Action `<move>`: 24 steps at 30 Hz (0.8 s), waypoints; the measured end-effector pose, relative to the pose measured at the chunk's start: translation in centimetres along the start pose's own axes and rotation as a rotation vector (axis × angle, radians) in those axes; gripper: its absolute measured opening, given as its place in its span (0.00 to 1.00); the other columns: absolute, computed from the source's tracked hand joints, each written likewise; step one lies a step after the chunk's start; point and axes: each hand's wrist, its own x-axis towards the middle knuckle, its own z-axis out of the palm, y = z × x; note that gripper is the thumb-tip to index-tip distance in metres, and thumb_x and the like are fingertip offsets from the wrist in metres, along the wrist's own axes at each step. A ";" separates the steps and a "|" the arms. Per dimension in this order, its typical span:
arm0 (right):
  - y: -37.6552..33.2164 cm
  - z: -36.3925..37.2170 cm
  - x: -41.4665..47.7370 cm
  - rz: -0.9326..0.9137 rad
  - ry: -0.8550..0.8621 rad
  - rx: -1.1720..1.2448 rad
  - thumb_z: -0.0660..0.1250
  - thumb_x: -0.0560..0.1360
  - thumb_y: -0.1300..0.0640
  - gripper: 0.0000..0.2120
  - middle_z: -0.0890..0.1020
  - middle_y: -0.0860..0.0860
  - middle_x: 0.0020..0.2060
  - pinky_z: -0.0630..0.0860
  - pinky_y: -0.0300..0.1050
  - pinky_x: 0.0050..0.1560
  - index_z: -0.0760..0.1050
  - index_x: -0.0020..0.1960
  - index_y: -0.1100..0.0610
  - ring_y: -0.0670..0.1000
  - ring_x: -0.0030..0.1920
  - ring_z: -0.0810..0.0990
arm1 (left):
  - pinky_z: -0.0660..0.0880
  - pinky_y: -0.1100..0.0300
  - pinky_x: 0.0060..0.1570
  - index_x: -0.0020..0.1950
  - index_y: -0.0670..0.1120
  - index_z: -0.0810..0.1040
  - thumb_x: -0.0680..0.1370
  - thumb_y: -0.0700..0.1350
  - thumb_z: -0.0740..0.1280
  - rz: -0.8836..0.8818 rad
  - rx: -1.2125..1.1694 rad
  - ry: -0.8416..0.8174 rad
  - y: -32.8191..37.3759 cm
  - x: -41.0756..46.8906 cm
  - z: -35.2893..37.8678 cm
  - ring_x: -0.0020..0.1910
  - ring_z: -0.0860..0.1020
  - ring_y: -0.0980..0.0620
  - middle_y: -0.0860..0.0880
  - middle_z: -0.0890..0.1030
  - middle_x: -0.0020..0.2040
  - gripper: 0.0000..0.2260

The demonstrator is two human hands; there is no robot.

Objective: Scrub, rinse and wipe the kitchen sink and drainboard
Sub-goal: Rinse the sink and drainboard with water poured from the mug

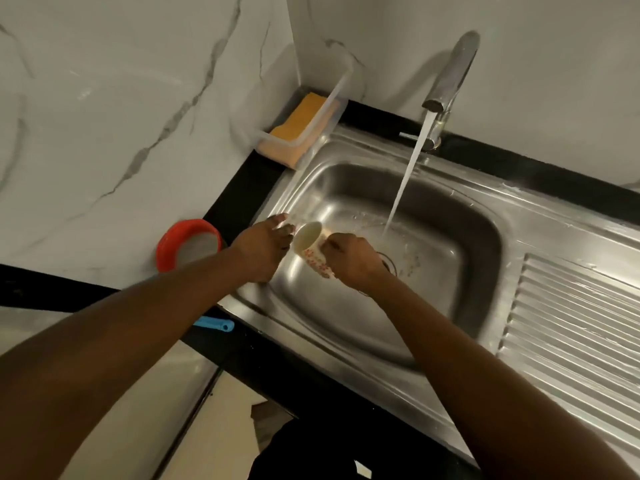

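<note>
Sink basin of stainless steel lies set in the black tabletop, with the ribbed steel drainboard to its right and the chrome tap running water into it. Over the basin my right hand grips a tilted white patterned cup. My left hand, fingers straight, is just beside its mouth.

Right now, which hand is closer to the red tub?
Left. Left hand sits just right of the red tub, at the sink rim; right hand is farther right, gripping the cup.
</note>
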 end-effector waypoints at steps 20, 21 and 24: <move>4.4 -0.9 -0.2 0.150 0.019 -0.167 0.55 0.85 0.48 0.21 0.82 0.58 0.60 0.81 0.54 0.57 0.80 0.66 0.56 0.58 0.53 0.81 | 0.39 0.38 0.80 0.84 0.47 0.58 0.82 0.58 0.56 -0.059 -0.391 -0.427 3.0 4.2 -0.6 0.85 0.49 0.42 0.44 0.53 0.85 0.32; 3.9 -0.7 -0.2 0.110 -0.024 -0.200 0.56 0.84 0.47 0.20 0.83 0.57 0.59 0.80 0.55 0.58 0.81 0.64 0.54 0.57 0.52 0.81 | 0.38 0.41 0.80 0.85 0.47 0.57 0.83 0.57 0.57 -0.088 -0.459 -0.385 2.9 3.9 -0.4 0.85 0.48 0.44 0.45 0.53 0.85 0.32; 3.3 -0.5 -0.7 0.023 -0.165 -0.270 0.57 0.82 0.44 0.19 0.84 0.52 0.52 0.81 0.56 0.56 0.84 0.57 0.53 0.53 0.49 0.81 | 0.69 0.71 0.62 0.86 0.51 0.45 0.80 0.45 0.69 -0.290 -0.920 -0.428 3.3 2.3 -1.6 0.79 0.66 0.46 0.49 0.63 0.83 0.42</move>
